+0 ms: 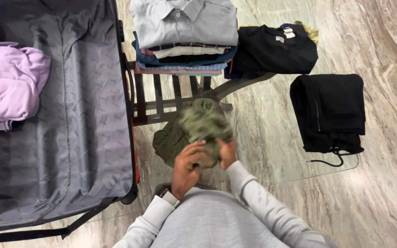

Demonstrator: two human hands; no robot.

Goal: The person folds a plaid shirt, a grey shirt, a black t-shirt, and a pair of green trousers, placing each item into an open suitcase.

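Note:
An olive green garment (pixel 197 128) is bunched up in front of me, above the glass table. My left hand (pixel 187 167) grips its near edge with fingers curled into the cloth. My right hand (pixel 227 153) holds the same garment from the right side. Both sleeves are light grey, and a watch (pixel 167 196) sits on my left wrist.
An open grey-lined suitcase (pixel 70 115) lies at the left with a lilac garment (pixel 8 82) inside. A stack of folded shirts (pixel 184 36), a folded black top (pixel 274 50) and folded black trousers (pixel 329 112) rest on the glass table (pixel 272 151). A dark slatted frame (pixel 161 98) shows beneath the glass, over marble floor.

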